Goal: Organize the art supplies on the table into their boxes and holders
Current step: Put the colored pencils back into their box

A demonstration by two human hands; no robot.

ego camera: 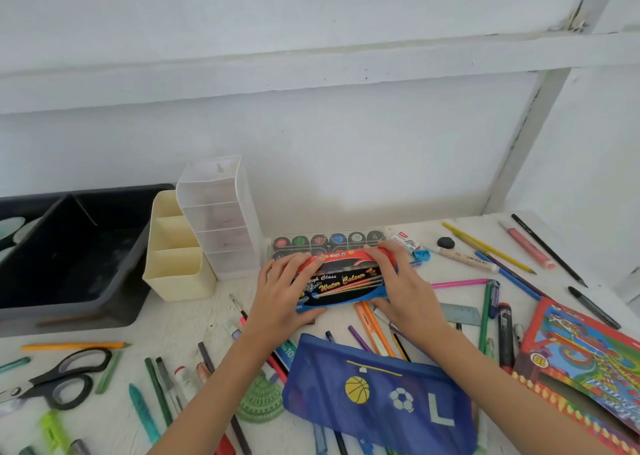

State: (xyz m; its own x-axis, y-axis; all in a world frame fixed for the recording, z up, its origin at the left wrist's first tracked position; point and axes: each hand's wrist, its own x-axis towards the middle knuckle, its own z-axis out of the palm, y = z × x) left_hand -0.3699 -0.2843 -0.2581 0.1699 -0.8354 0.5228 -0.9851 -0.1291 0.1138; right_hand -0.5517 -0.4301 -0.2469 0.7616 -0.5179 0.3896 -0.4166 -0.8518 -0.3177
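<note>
While the left grip [280, 292] and right grip [405, 288] are each curling round an end of the paint box [346, 283], it's sitting partly over the tray [329, 240], near the table's [183, 319] back edge.

White wall [311, 149] with painted beams [311, 70]

The water colour box [343, 283] is black, red and blue. It is tilted over the near side of the tray of round paint pots [329, 239]. To the left stand a cream holder [176, 264] and clear drawers [221, 219]. A blue pencil pouch [377, 395] lies flat in front.
</note>
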